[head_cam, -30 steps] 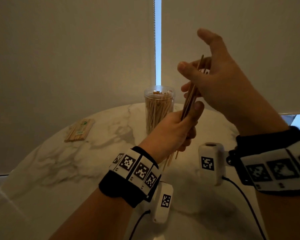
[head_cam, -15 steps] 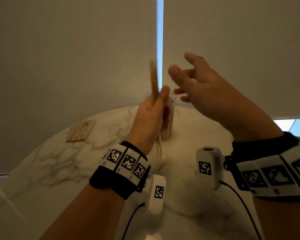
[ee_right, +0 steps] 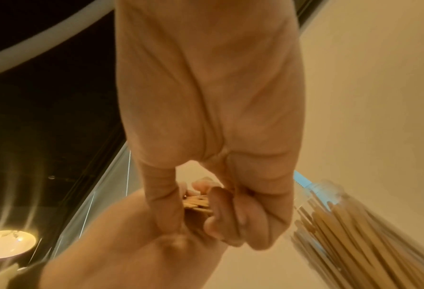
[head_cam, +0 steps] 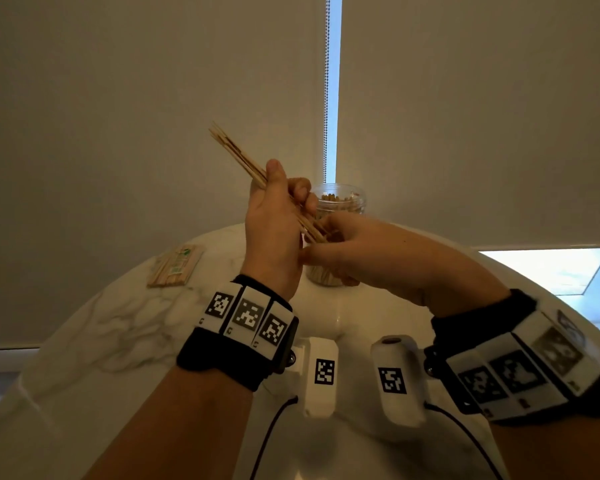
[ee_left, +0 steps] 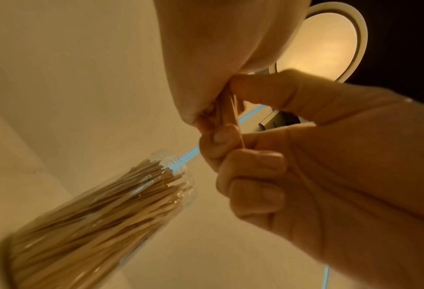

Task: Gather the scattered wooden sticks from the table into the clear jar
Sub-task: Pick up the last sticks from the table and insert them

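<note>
My left hand (head_cam: 284, 202) grips a bundle of thin wooden sticks (head_cam: 236, 154) near its middle. The bundle slants, its top end pointing up and left and its lower end down and right. My right hand (head_cam: 329, 244) comes in from the right, its fingers curled round that lower end, just in front of the clear jar (head_cam: 347, 199). The jar stands upright on the table, packed with sticks, its lower half hidden behind both hands. The left wrist view shows the sticks (ee_left: 233, 111) pinched between both hands beside the jar (ee_left: 94, 215). The right wrist view shows stick ends (ee_right: 197, 204) among curled fingers, the jar (ee_right: 366, 244) to the right.
A flat packet of sticks (head_cam: 174, 268) lies on the round marble table (head_cam: 118, 323) at the far left. Closed roller blinds with a bead chain (head_cam: 326, 98) hang right behind the table. Cables run from both wrist cameras across the near side of the table.
The left hand has swung the bundle so its top leans left. The right hand has come down from above and closed on the bundle's lower end in front of the jar.
</note>
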Motion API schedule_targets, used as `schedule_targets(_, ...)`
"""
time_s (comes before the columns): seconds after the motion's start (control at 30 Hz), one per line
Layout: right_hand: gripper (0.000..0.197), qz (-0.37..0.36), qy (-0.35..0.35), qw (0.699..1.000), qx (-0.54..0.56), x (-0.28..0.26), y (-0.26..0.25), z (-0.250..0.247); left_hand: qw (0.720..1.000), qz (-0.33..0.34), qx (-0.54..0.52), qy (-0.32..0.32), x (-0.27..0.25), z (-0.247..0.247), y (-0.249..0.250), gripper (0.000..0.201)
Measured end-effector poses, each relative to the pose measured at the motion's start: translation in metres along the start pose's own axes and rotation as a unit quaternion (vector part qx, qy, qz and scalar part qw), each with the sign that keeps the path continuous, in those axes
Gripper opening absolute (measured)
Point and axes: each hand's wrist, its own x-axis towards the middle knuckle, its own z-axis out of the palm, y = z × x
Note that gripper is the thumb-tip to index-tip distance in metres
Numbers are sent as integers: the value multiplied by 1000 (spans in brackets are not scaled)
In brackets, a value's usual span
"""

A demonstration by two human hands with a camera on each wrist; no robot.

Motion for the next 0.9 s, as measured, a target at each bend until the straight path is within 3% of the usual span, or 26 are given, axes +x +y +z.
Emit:
schedule_targets(0.17, 19, -43, 73, 994, -64, -1, -2, -5, 994, -61, 38, -78, -11, 6, -7, 41)
schedule_targets(0.27, 11, -72, 87, 987, -118, -3, -3, -5, 987, -97, 50, -121, -13, 7, -9, 40)
schedule_targets(0.5, 36, -52, 53, 981, -181, 2, 7, -4, 977, -126, 90, -150, -9, 5, -5, 43)
schedule_targets(0.57, 35, -53, 53, 979, -192, 1, 8, -7, 977, -117, 95, -150, -8, 6, 0, 42)
schedule_targets(0.63, 31, -37, 50, 977, -203, -2, 9, -13, 984, -105, 78, -122, -4, 4, 11, 47)
schedule_targets(0.73, 25, 5, 32, 966, -255, -6, 13, -19, 998, -62, 9, -13, 7, -13, 33, 66)
schedule_targets(0.8, 17, 19, 14, 954, -297, -7, 13, -18, 997, -31, -24, 60, 15, -29, 48, 68)
schedule_targets(0.9, 7, 18, -11, 940, -340, -9, 10, -13, 991, -32, 67, 116, 23, -42, 58, 56)
